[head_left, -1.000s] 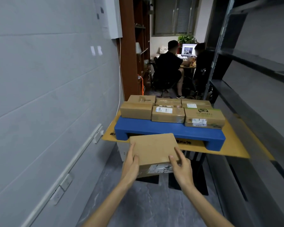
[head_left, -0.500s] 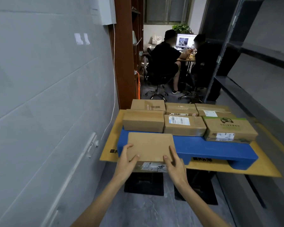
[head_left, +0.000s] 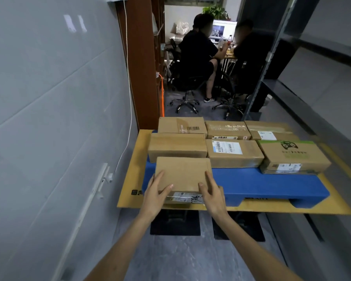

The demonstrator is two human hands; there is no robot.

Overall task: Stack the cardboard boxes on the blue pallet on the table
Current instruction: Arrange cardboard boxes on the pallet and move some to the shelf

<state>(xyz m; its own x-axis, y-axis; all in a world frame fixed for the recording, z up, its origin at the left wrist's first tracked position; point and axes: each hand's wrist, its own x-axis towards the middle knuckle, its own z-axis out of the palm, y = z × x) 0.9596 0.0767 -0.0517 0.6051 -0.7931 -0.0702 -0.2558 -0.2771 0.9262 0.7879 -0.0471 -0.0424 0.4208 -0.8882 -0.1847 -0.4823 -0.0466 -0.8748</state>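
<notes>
A plain cardboard box (head_left: pixel 182 173) with a white label on its near side is over the front left corner of the blue pallet (head_left: pixel 272 185). My left hand (head_left: pixel 156 192) grips its left side with the thumb on top. On the box's right side, my right hand (head_left: pixel 211 193) holds it the same way. I cannot tell whether the box rests fully on the pallet. Behind it, several cardboard boxes (head_left: pixel 233 152) lie in two rows on the pallet. The pallet sits on the yellow table top (head_left: pixel 130 171).
A grey wall (head_left: pixel 49 118) runs close along the left. Dark metal shelving (head_left: pixel 312 98) lines the right. Beyond the table, two people sit on office chairs (head_left: pixel 187 98) at a desk. Two black mats (head_left: pixel 174 224) lie on the floor under the table.
Both hands have carried the box forward and up, from below the table's front edge to the pallet's front left corner. The view has moved closer to the table.
</notes>
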